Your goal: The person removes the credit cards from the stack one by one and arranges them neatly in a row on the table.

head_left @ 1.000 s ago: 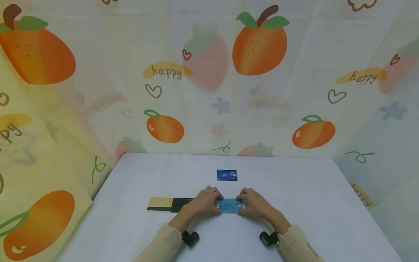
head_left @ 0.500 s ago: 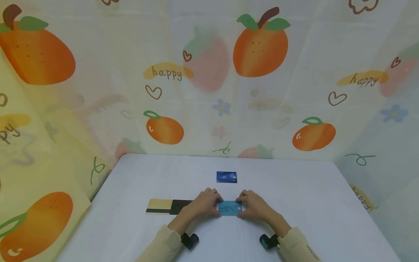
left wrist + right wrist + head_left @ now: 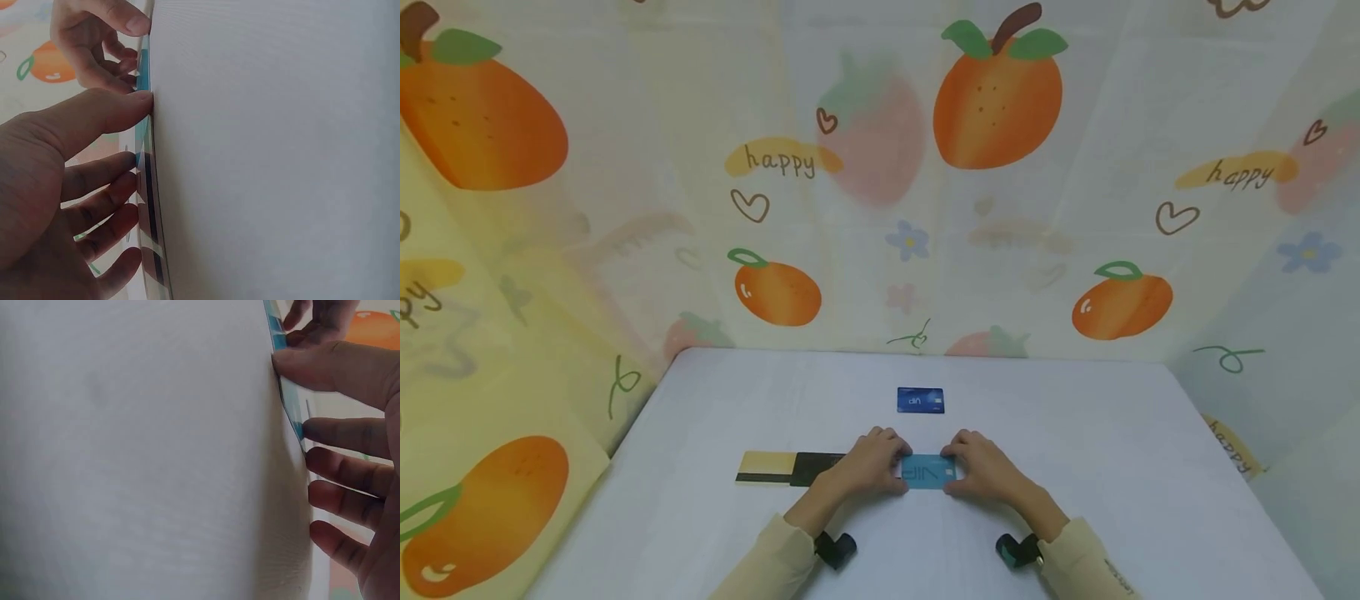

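A light blue VIP card (image 3: 928, 472) lies flat on the white table, its lettering upside down from my side. My left hand (image 3: 872, 462) pinches its left end, thumb on the near edge and fingers on the far edge. At the other end my right hand (image 3: 988, 468) grips the card the same way. In the right wrist view, the right thumb (image 3: 306, 365) and index fingertip meet the card's rim close to the cloth. A black card (image 3: 814, 469) extends left from beneath my left hand, which hides its right part. Beside it is a gold card (image 3: 767, 463) with a dark stripe.
Farther back, a dark blue VIP card (image 3: 921, 400) lies on the white tabletop (image 3: 1075, 417). A fruit-patterned cloth (image 3: 880, 250) rises behind the table's far edge and along both sides. Small black cameras (image 3: 835, 550) are strapped to both wrists.
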{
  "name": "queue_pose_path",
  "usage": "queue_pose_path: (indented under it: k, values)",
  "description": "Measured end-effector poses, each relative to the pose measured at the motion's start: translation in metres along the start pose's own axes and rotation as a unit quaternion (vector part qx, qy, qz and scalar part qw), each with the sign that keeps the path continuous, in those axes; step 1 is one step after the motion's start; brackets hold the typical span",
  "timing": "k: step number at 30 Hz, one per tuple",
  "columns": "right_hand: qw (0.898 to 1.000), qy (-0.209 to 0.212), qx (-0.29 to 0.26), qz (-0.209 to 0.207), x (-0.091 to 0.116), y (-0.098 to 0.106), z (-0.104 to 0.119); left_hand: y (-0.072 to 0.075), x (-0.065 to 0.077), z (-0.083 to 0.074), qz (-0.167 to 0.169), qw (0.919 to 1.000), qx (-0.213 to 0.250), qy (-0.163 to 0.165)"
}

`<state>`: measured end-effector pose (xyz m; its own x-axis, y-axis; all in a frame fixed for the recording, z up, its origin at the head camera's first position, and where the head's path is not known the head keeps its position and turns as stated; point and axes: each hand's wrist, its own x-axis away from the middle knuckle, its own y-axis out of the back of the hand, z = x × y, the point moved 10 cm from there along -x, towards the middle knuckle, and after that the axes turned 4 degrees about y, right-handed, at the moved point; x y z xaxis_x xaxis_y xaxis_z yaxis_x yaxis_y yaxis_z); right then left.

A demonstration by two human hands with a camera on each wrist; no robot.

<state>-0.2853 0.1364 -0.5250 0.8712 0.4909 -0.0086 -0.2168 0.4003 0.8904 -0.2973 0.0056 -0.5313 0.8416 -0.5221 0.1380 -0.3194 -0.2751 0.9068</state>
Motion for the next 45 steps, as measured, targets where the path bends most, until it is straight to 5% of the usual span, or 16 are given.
queue_pose_path:
  k: [8,18,27,45]
  values:
    - [0.998,-0.005,-0.062,-0.006,-0.003,0.013,-0.014,0.003,-0.005,0.010,0.007,0.9981,0.060,0.009]
    - [0.996,-0.054,-0.074,-0.012,-0.018,0.036,-0.026,0.019,-0.025,0.030,-0.010,0.9933,0.109,0.038]
    - [0.997,-0.040,-0.060,-0.033,-0.040,0.050,-0.033,0.034,-0.044,0.051,-0.041,0.9815,0.167,0.084]
    - [0.997,-0.074,-0.002,0.004,-0.083,0.032,-0.044,0.031,-0.077,0.056,-0.067,0.9869,0.112,0.095]
